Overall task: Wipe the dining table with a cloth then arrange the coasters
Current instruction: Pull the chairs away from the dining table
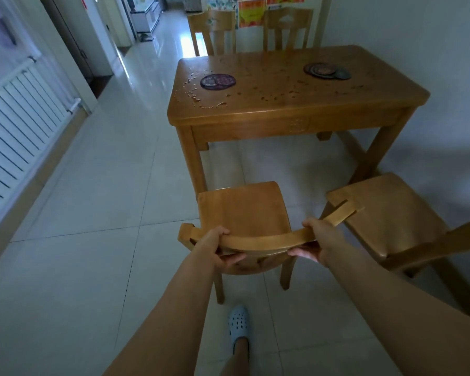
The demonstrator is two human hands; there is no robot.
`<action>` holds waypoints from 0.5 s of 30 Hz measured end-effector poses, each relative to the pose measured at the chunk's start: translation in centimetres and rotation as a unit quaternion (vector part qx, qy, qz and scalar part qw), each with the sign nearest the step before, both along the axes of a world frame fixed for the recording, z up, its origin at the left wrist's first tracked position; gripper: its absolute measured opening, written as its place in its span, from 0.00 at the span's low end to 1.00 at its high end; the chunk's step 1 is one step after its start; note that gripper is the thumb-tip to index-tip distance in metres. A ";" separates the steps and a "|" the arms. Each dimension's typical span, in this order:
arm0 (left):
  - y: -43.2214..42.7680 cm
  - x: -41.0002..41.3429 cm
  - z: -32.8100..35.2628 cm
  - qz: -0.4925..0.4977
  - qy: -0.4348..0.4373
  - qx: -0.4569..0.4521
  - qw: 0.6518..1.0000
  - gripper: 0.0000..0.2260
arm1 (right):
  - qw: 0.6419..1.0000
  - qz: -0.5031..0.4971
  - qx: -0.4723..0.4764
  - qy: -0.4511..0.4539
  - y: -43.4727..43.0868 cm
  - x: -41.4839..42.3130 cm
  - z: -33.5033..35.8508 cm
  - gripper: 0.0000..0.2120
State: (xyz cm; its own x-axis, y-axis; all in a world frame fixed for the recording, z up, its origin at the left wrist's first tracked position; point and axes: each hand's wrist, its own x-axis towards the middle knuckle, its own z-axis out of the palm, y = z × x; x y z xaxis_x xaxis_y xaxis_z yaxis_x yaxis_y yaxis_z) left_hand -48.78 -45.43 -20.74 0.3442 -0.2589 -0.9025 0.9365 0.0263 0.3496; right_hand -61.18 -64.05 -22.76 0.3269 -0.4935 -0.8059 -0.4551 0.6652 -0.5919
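Note:
The wooden dining table (282, 115) stands ahead, its top scattered with crumbs and droplets (196, 96). A pile of dark round coasters (218, 81) lies on the table's left part, and another overlapping pile of coasters (326, 71) lies at the back right. A wooden chair (244, 210) stands between me and the table, pulled away from it. My left hand (217, 246) grips the left end of the chair's curved top rail. My right hand (314, 241) grips the right end of the same rail. No cloth is in view.
A second wooden chair (385, 218) stands close on the right, its seat near my right hand. Two more chairs (215, 31) stand behind the table. A white radiator (17, 126) lines the left wall. Tiled floor runs left of the table. My foot in a pale blue clog (238, 327) is below.

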 end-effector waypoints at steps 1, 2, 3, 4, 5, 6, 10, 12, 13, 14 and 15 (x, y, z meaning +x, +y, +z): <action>-0.2 0.5 -0.1 -0.006 -0.009 0.004 1.000 0.19 | 1.000 -0.012 -0.010 0.001 -0.1 0.6 -0.3 0.17; -0.6 1.4 -0.2 -0.011 -0.017 0.007 1.000 0.19 | 1.000 -0.023 -0.019 0.000 -0.3 1.5 -0.5 0.19; -0.9 2.1 -0.3 -0.013 -0.023 0.011 1.000 0.19 | 0.999 -0.035 -0.026 0.000 -0.5 2.1 -0.7 0.20; -1.4 2.9 -0.3 -0.014 -0.032 0.017 0.999 0.19 | 0.998 -0.046 -0.032 -0.002 -0.7 2.9 -0.9 0.21; -1.8 3.8 -0.3 -0.014 -0.038 0.021 0.999 0.19 | 0.998 -0.056 -0.035 -0.005 -1.1 3.7 -1.1 0.21; -2.3 4.6 -0.2 -0.013 -0.044 0.028 0.999 0.19 | 0.997 -0.064 -0.037 -0.007 -1.4 4.5 -1.2 0.21; -4.6 8.4 0.0 -0.016 -0.047 0.037 0.998 0.19 | 0.995 -0.090 -0.038 0.000 -3.5 8.0 -1.7 0.22; -5.8 10.4 0.0 -0.020 -0.048 0.034 0.998 0.19 | 0.994 -0.103 -0.036 0.002 -4.6 9.8 -1.8 0.22; -6.4 11.4 0.0 -0.021 -0.049 0.032 0.998 0.19 | 0.994 -0.106 -0.037 0.004 -5.2 10.8 -1.8 0.21; -7.0 12.3 0.1 -0.023 -0.051 0.033 0.998 0.19 | 0.993 -0.108 -0.037 0.007 -5.6 11.7 -1.7 0.19; -7.5 13.3 0.1 -0.023 -0.051 0.031 0.998 0.20 | 0.993 -0.112 -0.037 0.009 -6.1 12.7 -1.7 0.18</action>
